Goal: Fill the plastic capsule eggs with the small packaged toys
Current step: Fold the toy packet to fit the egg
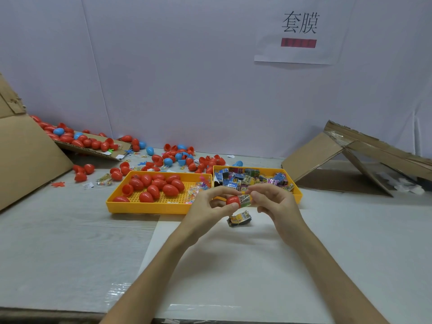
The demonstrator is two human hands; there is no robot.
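The left hand curls its fingers round a red egg, thumb beneath and index finger arched over the top. It holds the egg up off the worktop, just below the middle of the frame. The right hand pinches a clear-wrapped packet between thumb and index finger. The packet sticks out of the egg's open end, which faces right; how deep it sits inside cannot be told.

Directly below the hands a second packet, yellow and blue, lies on the worktop. Just behind the hands two yellow trays stand side by side. The left tray holds a heap of red eggs on its perforated floor and some small clear bags at its right end. The right tray is full of boxed toys.

Beyond the trays, loose eggs, mostly red with a few blue, lie scattered, some as open halves. More spill along a cardboard flap at centre left, beside a tipped box. Folded cardboard leans at centre right. A paper sign hangs on the wall at upper right.
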